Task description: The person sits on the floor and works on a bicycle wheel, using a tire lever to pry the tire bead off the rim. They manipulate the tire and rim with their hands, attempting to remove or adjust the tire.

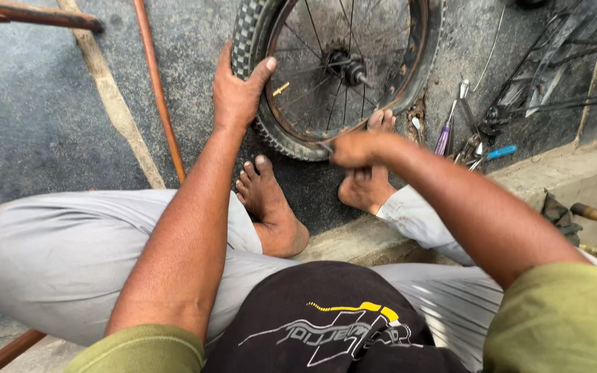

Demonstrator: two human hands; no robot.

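Note:
A small bicycle wheel (340,69) with a knobbly tyre, spokes and a dark hub stands on the ground in front of me, propped against my bare feet. My left hand (238,86) grips the tyre and rim on the wheel's left side, thumb hooked inside the rim. At the wheel's lower edge, my right hand (357,148) is closed around a thin metal tool (325,146) whose tip meets the rim near the tyre bead. Most of the tool is hidden by my fingers.
Several hand tools (468,138), including a purple-handled and a blue-handled one, lie on the ground to the right of the wheel. A bicycle frame part (561,62) sits at top right. Rusty metal bars (157,90) cross the left. A wooden-handled tool (592,213) lies on the concrete step.

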